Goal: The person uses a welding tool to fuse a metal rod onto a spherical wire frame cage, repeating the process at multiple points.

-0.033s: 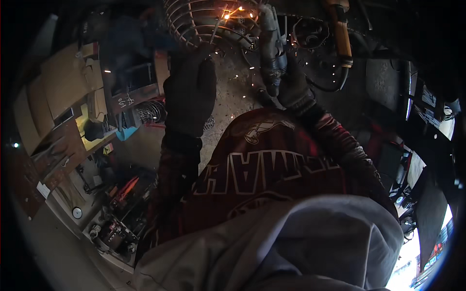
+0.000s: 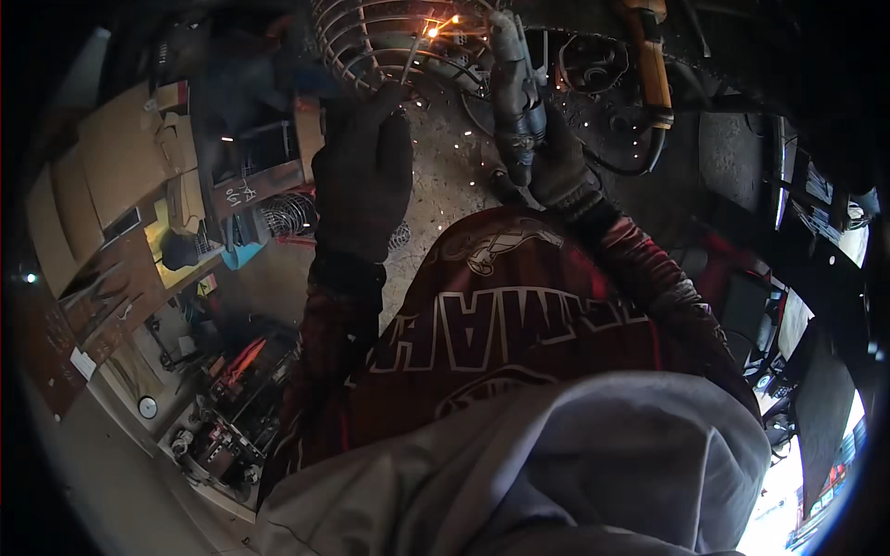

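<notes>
My left hand (image 2: 362, 176), in a dark glove, is closed around a thin metal rod (image 2: 410, 60). The rod points away from me, its far end close to a glowing orange spot at the round wire cage (image 2: 364, 32). In my right hand (image 2: 563, 171), also gloved, sits a grey tubular hand tool (image 2: 513, 88), with a knobbed near end and a small side lever. Its far end reaches the cage's right side, but the tip's working part is hard to make out. Sparks scatter below the glow and between my hands.
A yellow-orange tool handle (image 2: 654, 83) with a black cable hangs at the upper right. Cardboard (image 2: 130, 157) lies on the left bench, above a coil of wire (image 2: 289, 214). Machinery (image 2: 222, 449) stands lower left. Small bits litter the concrete floor (image 2: 436, 171).
The grey tool has shifted slightly to the left in my right hand. Sparks lie in different places. My left hand and the rod stay nearly still.
</notes>
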Available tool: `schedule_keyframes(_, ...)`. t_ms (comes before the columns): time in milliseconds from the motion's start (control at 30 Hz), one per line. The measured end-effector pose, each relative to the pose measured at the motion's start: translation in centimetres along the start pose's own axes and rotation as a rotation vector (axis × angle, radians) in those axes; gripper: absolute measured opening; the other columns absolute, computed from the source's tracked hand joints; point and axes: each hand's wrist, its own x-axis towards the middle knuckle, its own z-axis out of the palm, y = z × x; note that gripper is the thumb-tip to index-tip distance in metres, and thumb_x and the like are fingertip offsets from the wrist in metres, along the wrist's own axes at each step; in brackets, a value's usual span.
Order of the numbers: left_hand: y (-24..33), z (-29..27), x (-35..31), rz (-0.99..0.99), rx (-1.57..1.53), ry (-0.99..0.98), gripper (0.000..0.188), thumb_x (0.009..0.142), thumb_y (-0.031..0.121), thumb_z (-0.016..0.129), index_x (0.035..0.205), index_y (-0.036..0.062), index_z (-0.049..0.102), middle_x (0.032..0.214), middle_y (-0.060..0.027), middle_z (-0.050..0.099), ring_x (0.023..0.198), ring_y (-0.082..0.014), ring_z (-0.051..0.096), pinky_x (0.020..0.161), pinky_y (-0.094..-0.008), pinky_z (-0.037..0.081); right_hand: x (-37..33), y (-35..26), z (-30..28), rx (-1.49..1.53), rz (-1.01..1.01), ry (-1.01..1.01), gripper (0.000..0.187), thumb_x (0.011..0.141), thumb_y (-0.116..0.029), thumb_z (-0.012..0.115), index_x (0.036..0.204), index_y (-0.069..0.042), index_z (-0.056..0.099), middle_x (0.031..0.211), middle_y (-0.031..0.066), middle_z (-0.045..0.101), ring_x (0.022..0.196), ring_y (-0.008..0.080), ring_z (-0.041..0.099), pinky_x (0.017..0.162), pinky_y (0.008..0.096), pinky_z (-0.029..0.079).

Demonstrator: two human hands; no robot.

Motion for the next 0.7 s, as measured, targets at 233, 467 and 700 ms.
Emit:
schedule_keyframes(233,0.2,-0.4,-0.2,-0.081,-0.001,-0.054,0.026,0.094,0.012,0.063,0.120,0.0067,0.065,0.110,-0.0180,0.069,0.104,-0.0315,0.068,0.087,-0.0381,0.053,-0.8,-0.7,0.4,-0.916,-0.329,-0.139,0.055,0.092,-0.017,0.068,0.140,-0.004,0.044,0.128,0.0102,0.059,0.120,0.0201,0.057,0.101,0.0353,0.045)
schedule_keyframes(467,0.7,-0.6,0.2,-0.024,0.064,-0.056,0.026,0.095,0.013,0.062,0.120,0.0062,0.064,0.114,-0.0181,0.069,0.106,-0.0326,0.067,0.090,-0.0387,0.053,-0.6,0.9,-1.6,-0.846,-0.217,-0.071,0.062,0.089,-0.017,0.071,0.141,-0.003,0.040,0.135,0.0151,0.054,0.125,0.0256,0.054,0.106,0.0382,0.042)
schedule_keyframes(700,-6.5,0.9,-4.9,-0.193,-1.466,-0.071,0.040,0.098,0.030,0.055,0.128,0.0026,0.054,0.124,-0.0119,0.060,0.113,-0.0278,0.060,0.094,-0.0420,0.052,-1.9,-1.6,1.3,-1.963,-0.742,-0.164,0.044,0.095,-0.024,0.062,0.131,-0.002,0.049,0.126,0.0134,0.056,0.113,0.0270,0.058,0.096,0.0380,0.047)
